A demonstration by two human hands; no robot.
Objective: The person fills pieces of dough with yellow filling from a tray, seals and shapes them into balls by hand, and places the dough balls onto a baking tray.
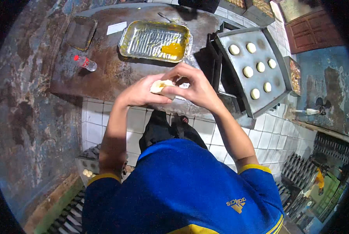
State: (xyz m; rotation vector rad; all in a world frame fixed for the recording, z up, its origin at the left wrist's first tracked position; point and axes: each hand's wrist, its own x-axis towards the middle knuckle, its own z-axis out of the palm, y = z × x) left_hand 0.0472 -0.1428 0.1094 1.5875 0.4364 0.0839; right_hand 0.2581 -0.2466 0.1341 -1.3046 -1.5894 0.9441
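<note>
Both my hands are in front of me at the table's near edge, closed round a pale piece of dough (157, 85) with a brownish-yellow filling showing in it. My left hand (140, 92) cups the dough from the left. The fingers and thumb of my right hand (194, 84) press on its right side; part of the dough is hidden behind them. Just beyond my hands lies a rectangular foil tray (143, 39) holding a patch of yellow-orange filling (174, 50). To the right, several round dough balls (248, 71) sit spaced out on a tilted metal baking tray (231, 35).
On the worn metal table (104, 80) lie a clear plastic bottle (85, 63) with a red cap, a dark empty pan (81, 33), a white card (116, 28) and a spoon (164, 16). Filled crates (260, 9) stand at the far right. A person in yellow (319, 180) is at the lower right.
</note>
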